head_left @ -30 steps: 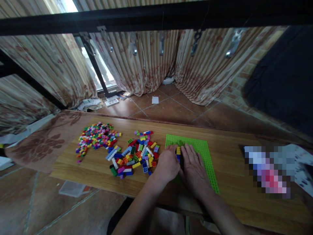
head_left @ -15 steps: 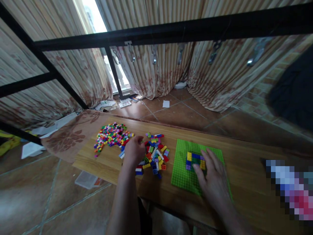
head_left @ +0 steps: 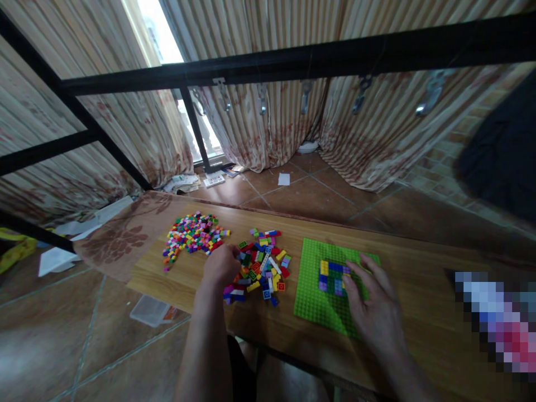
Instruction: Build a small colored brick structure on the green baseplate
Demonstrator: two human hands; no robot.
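My left hand [head_left: 221,265] is at the left edge of a loose pile of larger toy bricks [head_left: 268,268]. Its fingers curl down and together; whatever they hold, if anything, is hidden. A dark green brick [head_left: 243,244] lies just beyond the fingertips. On the green baseplate [head_left: 307,304] stands a low, roughly square ring of bricks [head_left: 324,268] in yellow, blue and purple. Over the plate's right part lies my right hand [head_left: 372,293], fingers apart, with thumb and fingertips at the ring's right side, partly covering it.
A heap of small mixed bricks [head_left: 192,231] lies further left on the wooden table [head_left: 167,285]. A black metal rail [head_left: 268,64] with hanging clips crosses above. Below the table's left front, a clear plastic box [head_left: 149,310] sits on the tiled floor.
My left hand has moved left and slightly nearer me, uncovering the dark green brick. My right hand has shifted a little right, showing more of the brick ring.
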